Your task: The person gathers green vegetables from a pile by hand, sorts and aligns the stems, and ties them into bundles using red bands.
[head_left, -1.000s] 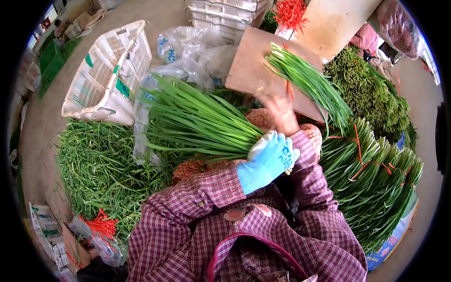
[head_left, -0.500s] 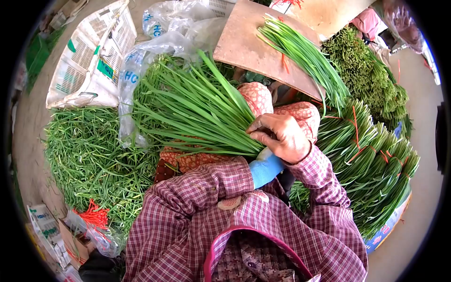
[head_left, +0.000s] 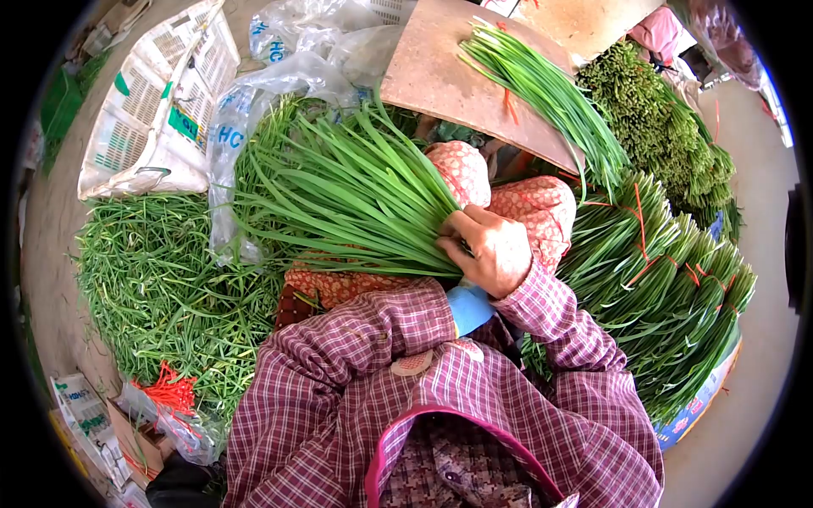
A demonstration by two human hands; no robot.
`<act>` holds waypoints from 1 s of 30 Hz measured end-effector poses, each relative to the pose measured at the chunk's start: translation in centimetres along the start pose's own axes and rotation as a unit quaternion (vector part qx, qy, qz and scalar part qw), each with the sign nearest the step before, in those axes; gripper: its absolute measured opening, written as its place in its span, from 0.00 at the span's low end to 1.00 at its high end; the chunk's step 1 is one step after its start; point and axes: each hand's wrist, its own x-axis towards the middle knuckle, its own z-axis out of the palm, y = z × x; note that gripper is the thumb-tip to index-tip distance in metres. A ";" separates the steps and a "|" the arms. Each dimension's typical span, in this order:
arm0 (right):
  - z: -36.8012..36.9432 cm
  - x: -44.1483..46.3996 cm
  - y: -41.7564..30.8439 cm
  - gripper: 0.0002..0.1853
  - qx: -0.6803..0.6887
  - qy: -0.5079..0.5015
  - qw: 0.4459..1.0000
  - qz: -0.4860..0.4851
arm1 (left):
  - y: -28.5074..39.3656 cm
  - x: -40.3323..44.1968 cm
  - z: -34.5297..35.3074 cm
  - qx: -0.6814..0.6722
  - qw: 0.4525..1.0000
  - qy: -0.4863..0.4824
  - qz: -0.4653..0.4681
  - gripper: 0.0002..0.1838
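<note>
A loose bunch of garlic chives (head_left: pixel 356 199) fans out to the upper left over my lap, its stems narrowing towards my hands. My right hand (head_left: pixel 487 250) is closed over the gathered end, thumb and curled fingers pressed on the leaves. Beneath it is my left hand, in a blue covering (head_left: pixel 468 308) that shows at the wrist; the stems run together at this hand, while its fingers are hidden by the right hand and the leaves.
Loose greens (head_left: pixel 169 288) are heaped at left, below a white crate (head_left: pixel 161 110) and clear plastic bag (head_left: pixel 229 135). Red ties (head_left: pixel 169 391) lie lower left. A tied bunch (head_left: pixel 542 93) rests on a board (head_left: pixel 432 76). More tied bunches (head_left: pixel 652 288) are stacked at right.
My right hand has moved slightly left and down, closing further over the gathered end and covering more of the blue covering. The leaves have shifted a little.
</note>
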 end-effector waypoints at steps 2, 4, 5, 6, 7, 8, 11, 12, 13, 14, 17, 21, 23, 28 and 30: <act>0.0 -0.2 0.1 0.09 0.021 0.017 1.000 -0.005 | -0.2 0.8 0.4 0.036 0.999 0.004 0.028 0.12; -0.7 -0.6 0.0 0.07 0.075 0.020 0.997 -0.011 | -0.6 1.9 0.8 0.093 0.994 0.007 0.059 0.12; -0.9 -0.9 0.1 0.07 0.075 0.020 0.997 -0.012 | -0.6 2.4 1.0 0.123 0.990 0.009 0.073 0.12; -1.0 -1.2 0.2 0.07 0.155 0.016 0.988 0.011 | -0.9 2.8 1.1 0.149 0.985 0.007 0.083 0.12; -1.2 -1.6 0.3 0.06 0.235 0.013 0.971 0.034 | -0.9 3.3 1.4 0.178 0.980 0.009 0.092 0.12; -1.5 -1.9 0.3 0.06 0.343 -0.025 0.934 0.101 | -0.8 3.8 1.6 0.206 0.973 0.004 0.101 0.12; -2.0 -1.9 0.6 0.10 0.558 -0.041 0.809 0.179 | -0.6 4.8 3.1 0.269 0.957 -0.011 0.113 0.12; -2.0 -1.4 0.3 0.11 0.556 -0.018 0.812 0.178 | -0.7 4.7 3.1 0.268 0.957 -0.003 0.115 0.12; -2.4 -0.9 0.0 0.11 0.556 -0.017 0.812 0.177 | -0.8 4.5 3.1 0.271 0.955 0.012 0.118 0.12; -3.0 -0.3 -0.5 0.11 0.517 -0.093 0.850 0.045 | -1.1 4.2 3.1 0.272 0.954 0.030 0.123 0.12; -2.8 2.2 -1.2 0.11 0.425 -0.190 0.873 -0.143 | -1.8 4.0 3.5 0.267 0.945 0.122 0.145 0.12; -1.1 6.9 1.4 0.07 0.192 0.050 0.973 -0.116 | -2.1 5.1 4.7 0.224 0.937 0.221 0.151 0.13; 0.3 8.3 1.8 0.08 0.181 0.054 0.976 -0.106 | -1.0 4.8 3.5 0.222 0.967 0.062 0.110 0.14; 1.7 10.1 1.1 0.11 0.031 -0.031 0.999 -0.023 | -0.4 4.7 -0.6 0.205 0.959 -0.173 0.093 0.20; 1.6 10.5 0.8 0.10 0.052 -0.083 0.995 -0.005 | -0.7 4.2 -1.9 0.205 0.970 -0.069 0.114 0.15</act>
